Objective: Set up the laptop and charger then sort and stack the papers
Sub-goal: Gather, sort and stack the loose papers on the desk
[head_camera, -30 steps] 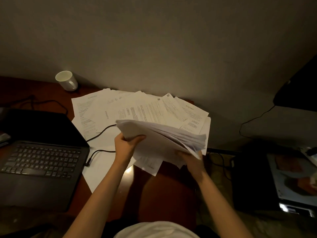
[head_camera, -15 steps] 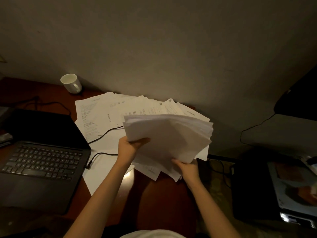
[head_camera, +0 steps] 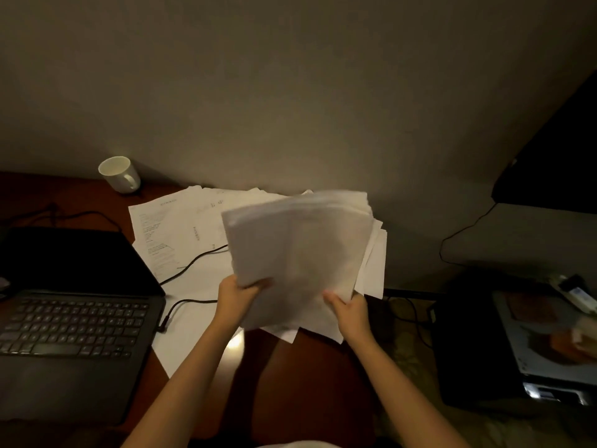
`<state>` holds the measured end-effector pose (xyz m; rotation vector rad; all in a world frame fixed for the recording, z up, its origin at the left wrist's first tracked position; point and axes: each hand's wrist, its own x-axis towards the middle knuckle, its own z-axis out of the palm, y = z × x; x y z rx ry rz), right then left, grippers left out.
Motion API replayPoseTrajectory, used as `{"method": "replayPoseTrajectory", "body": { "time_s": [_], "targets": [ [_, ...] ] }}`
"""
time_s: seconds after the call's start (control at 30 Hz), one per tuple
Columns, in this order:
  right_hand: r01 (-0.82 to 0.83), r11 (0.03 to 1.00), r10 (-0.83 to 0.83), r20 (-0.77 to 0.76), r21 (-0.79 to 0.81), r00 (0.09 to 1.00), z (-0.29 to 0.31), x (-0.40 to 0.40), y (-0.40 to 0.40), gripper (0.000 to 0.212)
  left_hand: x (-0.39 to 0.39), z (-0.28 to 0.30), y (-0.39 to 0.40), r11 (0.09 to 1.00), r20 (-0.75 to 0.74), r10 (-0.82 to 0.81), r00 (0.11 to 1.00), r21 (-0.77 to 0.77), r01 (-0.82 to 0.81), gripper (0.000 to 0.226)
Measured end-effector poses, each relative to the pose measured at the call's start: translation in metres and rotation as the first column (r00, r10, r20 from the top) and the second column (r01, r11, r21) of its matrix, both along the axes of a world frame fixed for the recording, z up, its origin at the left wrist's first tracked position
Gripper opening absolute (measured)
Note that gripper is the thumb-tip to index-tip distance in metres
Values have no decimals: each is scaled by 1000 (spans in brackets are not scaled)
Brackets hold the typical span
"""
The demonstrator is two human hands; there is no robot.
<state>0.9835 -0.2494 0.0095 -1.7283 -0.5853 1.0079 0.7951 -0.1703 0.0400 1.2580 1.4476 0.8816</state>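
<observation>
At the near edge of the reddish-brown desk (head_camera: 300,383), both bare forearms reach up from six o'clock. The left hand (head_camera: 237,294) grips the lower left corner of a thick stack of papers (head_camera: 300,253), thumb curled over its face; the right hand (head_camera: 350,310) pinches the lower right edge the same way. The stack is lifted clear of the desk, tilted toward me, its face blank and a little blurred. At nine o'clock sits the open black laptop (head_camera: 74,324), a thin charger cable (head_camera: 184,302) plugged in at its right edge and trailing over loose printed sheets (head_camera: 174,231) spread beneath. Farther back, at eleven o'clock, a white mug (head_camera: 120,174) stands by the wall.
</observation>
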Motion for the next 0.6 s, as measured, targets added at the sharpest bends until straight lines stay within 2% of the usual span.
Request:
{"method": "replayPoseTrajectory", "body": {
  "time_s": [0.1, 0.2, 0.3, 0.33, 0.37, 0.4, 0.43, 0.5, 0.6],
  "targets": [
    [-10, 998, 8, 33, 56, 999, 17, -4, 4, 39, -10, 9, 0, 1000, 85, 28, 996, 11, -29, 24],
    [5, 993, -1, -34, 116, 999, 33, -12, 9, 43, -27, 16, -7, 999, 160, 38, 986, -19, -35, 16],
    [14, 986, 1, -91, 164, 996, 47, -30, 13, 38, -52, 11, -22, 993, 212, 95, 973, -95, -76, 38],
    [11, 987, 3, -90, 158, 996, 50, -38, 14, 36, -60, 8, -28, 984, 268, 159, 950, -126, -129, 42],
    [7, 989, 6, -87, 146, 996, 53, -46, 15, 34, -66, 7, -34, 962, 353, 264, 897, -165, -218, 38],
    [-1, 991, 13, -94, 134, 995, 53, -54, 15, 32, -72, 5, -38, 922, 449, 384, 807, -226, -313, 31],
    [-7, 993, 20, -106, 121, 994, 53, -63, 15, 29, -78, 5, -42, 877, 530, 481, 699, -294, -381, 32],
    [-28, 993, 44, -137, 113, 990, 55, -82, 13, 26, -89, 5, -49, 829, 648, 556, 521, -382, -409, 43],
    [-117, 987, 134, -164, 108, 977, 61, -113, 9, 9, -108, 10, -57, 768, 729, 619, 292, -484, -420, 41]
  ]
}}
